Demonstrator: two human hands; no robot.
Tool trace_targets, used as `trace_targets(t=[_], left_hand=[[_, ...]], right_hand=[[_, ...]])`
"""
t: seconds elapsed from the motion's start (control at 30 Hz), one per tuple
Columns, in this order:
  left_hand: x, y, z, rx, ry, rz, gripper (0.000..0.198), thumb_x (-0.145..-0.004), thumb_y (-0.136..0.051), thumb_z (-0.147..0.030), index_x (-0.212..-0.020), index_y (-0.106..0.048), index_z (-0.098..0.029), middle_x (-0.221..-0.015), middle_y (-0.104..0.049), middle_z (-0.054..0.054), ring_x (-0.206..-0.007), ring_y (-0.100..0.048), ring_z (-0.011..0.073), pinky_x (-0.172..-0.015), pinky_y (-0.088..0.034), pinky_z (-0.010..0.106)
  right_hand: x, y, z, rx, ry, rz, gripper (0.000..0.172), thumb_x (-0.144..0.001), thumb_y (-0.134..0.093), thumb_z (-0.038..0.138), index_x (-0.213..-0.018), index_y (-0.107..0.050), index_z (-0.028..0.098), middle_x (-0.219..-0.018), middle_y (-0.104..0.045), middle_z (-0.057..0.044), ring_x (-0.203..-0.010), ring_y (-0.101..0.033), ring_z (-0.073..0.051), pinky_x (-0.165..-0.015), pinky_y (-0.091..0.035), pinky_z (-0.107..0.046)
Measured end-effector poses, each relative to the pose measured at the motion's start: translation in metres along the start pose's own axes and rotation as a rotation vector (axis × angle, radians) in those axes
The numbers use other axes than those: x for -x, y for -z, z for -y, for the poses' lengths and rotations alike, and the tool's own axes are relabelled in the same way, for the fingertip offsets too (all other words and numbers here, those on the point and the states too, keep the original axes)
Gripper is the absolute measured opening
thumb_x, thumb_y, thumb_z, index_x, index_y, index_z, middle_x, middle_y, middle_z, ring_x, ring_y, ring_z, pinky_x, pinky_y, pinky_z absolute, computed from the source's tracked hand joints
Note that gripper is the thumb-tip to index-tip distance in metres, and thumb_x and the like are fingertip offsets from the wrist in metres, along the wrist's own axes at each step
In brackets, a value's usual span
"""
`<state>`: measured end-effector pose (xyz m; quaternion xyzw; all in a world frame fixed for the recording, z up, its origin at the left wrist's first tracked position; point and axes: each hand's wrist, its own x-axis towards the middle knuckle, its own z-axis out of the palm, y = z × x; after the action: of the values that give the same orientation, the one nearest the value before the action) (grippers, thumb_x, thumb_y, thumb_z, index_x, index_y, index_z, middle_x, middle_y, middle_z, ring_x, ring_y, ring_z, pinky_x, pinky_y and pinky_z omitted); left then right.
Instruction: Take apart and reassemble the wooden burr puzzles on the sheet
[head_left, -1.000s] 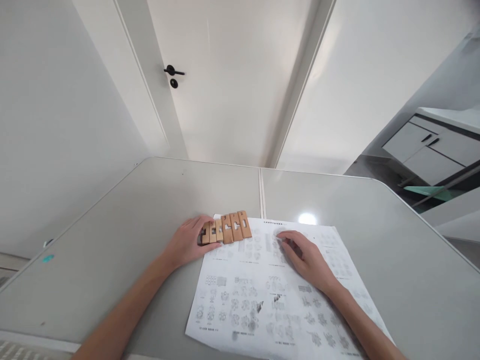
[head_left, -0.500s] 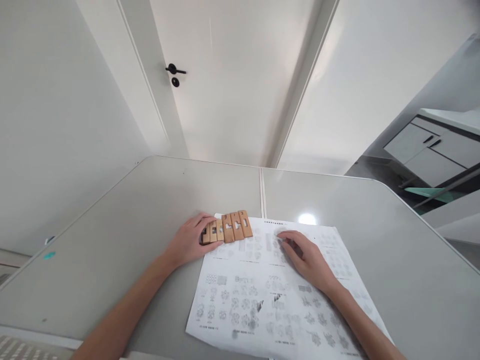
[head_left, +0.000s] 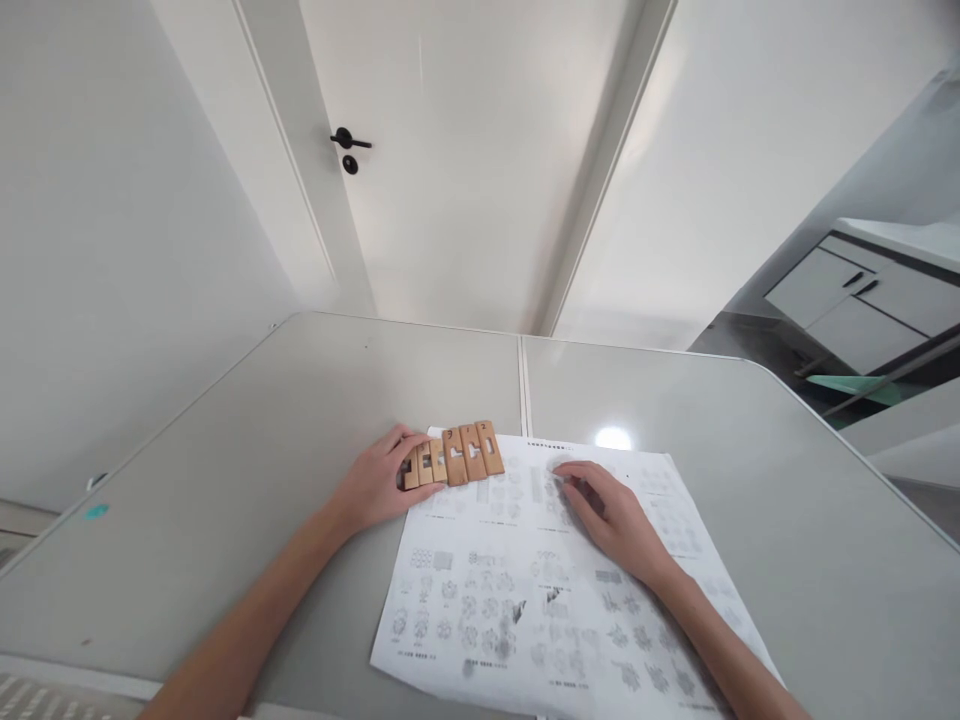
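Note:
A row of flat wooden puzzle pieces (head_left: 472, 453) with cut-out slots lies side by side at the top left of a printed paper sheet (head_left: 525, 560). Handwritten numbers mark the three right-hand pieces. My left hand (head_left: 382, 475) is around the left end of the row, thumb on the near edge and fingers on the far edge; part of the leftmost piece is hidden. My right hand (head_left: 611, 515) rests on the sheet, right of the pieces and apart from them. Its fingers are loosely bent, with a gap to the thumb and nothing visible between them.
Small diagrams and print cover the sheet, which lies on a grey table (head_left: 315, 390) with a seam down its middle. Beyond the far edge stands a white door (head_left: 472, 180) with a black handle (head_left: 351, 140). A white cabinet (head_left: 862, 290) is at right.

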<state>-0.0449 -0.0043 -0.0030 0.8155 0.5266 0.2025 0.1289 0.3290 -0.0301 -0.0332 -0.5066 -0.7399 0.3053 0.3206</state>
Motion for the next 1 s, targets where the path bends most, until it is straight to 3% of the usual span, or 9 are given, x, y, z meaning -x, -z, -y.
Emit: trace_targets(t=[0.8,1.0], left_hand=[[-0.001,0.008,0.000,0.051,0.016,-0.016,0.050,-0.086,-0.070,-0.056,-0.123,-0.059,-0.025,-0.117,-0.062,0.006,-0.090,-0.067,0.0216,-0.073,-0.057,0.032],[-0.004,0.015,-0.006,0.038,0.001,-0.071,0.054,-0.086,-0.071,-0.055,-0.130,-0.058,-0.026,-0.113,-0.059,0.005,-0.075,-0.061,0.0160,-0.069,-0.055,0.030]], right_hand=[[-0.002,0.002,0.005,-0.017,0.006,-0.006,0.029,-0.106,-0.046,0.046,-0.119,-0.064,0.028,-0.124,-0.068,-0.011,-0.095,-0.065,-0.027,-0.076,-0.056,-0.041],[-0.005,0.005,0.009,-0.091,-0.018,-0.019,0.030,-0.104,-0.048,0.047,-0.118,-0.066,0.027,-0.119,-0.069,-0.012,-0.093,-0.064,-0.028,-0.078,-0.055,-0.043]])
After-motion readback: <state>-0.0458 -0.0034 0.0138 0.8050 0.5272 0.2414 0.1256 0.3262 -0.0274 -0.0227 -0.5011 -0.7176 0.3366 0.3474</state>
